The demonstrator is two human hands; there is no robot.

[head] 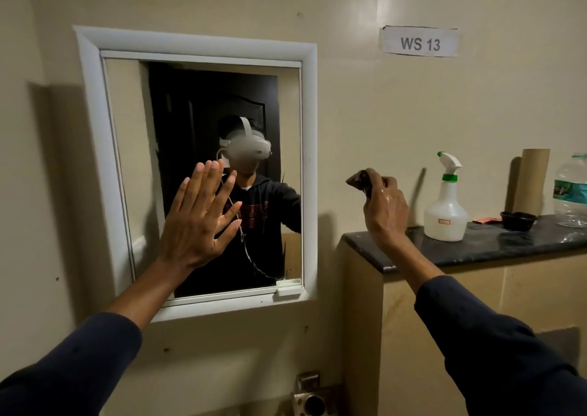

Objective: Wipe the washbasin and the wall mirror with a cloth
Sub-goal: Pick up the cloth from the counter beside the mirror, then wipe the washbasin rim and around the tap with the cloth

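The wall mirror (203, 97) in a white frame hangs on the beige wall at centre left. My left hand (198, 217) is spread flat, fingers apart, against the lower part of its glass and holds nothing. My right hand (386, 206) is raised to the right of the mirror, in front of the wall, and looks wet. It is closed around a small bunched dark cloth (360, 181) that sticks out to the left of the fingers. The washbasin is out of sight; only a metal tap fitting (309, 398) shows at the bottom edge.
A dark stone ledge (476, 247) juts out at the right. On it stand a white spray bottle (445, 202), a black bowl (518, 220), a cardboard tube (532, 180) and a water bottle (571, 190). A paper label (420, 42) is taped to the wall.
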